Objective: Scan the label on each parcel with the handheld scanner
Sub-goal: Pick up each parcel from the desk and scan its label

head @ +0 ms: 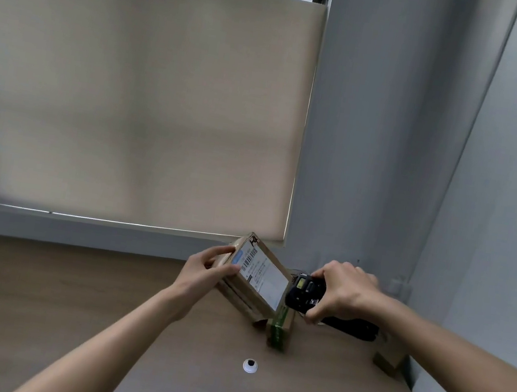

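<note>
The left hand [205,267] gripped a brown cardboard parcel [250,279] tilted above the wooden table [64,300], white barcode label [263,276] facing up. The right hand [341,292] clutched the black handheld scanner [304,293] just beside that label

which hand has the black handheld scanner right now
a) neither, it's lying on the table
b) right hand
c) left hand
b: the right hand grips the black handheld scanner, while the left hand holds the brown cardboard parcel with its white label facing up.
</note>
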The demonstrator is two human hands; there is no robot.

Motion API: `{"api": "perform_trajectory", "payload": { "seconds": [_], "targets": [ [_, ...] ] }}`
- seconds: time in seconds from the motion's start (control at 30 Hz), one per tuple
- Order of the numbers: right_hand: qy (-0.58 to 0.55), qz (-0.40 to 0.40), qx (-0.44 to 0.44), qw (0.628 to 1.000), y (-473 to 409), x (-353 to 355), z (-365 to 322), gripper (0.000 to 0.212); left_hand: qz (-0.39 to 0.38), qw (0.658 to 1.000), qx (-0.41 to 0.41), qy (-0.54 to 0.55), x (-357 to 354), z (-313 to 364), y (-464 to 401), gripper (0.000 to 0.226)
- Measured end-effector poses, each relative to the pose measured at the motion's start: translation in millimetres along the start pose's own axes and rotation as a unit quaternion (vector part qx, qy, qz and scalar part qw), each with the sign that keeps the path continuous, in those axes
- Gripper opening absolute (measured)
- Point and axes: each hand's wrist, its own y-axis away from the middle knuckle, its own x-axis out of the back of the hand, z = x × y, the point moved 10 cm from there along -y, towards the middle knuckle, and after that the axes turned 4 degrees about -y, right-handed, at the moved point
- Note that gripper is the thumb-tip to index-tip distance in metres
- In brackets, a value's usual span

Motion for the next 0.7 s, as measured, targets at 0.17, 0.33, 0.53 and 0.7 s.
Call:
{"api": "perform_trajectory", "payload": {
  "seconds": [0.17,0.33,0.53,0.7],
  "targets": [
    [-0.102,-0.020,0.008,0.995,-5,-15,-16,0.053,0.044,0.998,0.013,0.032,33,-10,21,0.059],
    [-0.321,-0.059,0.049,0.944,-11,-46,-92,0.048,0.140,0.983,0.056,0.107,104,-42,57,0.059],
    [-0.442,-0.131,0.145,0.876,3,-89,-268,0.036,0.232,0.958,0.072,0.153,231,-62,155,0.072],
    [-0.453,-0.199,0.237,0.836,46,-130,-443,0.054,0.333,0.930,0.096,0.120,366,-88,281,0.071]
  ]
}}
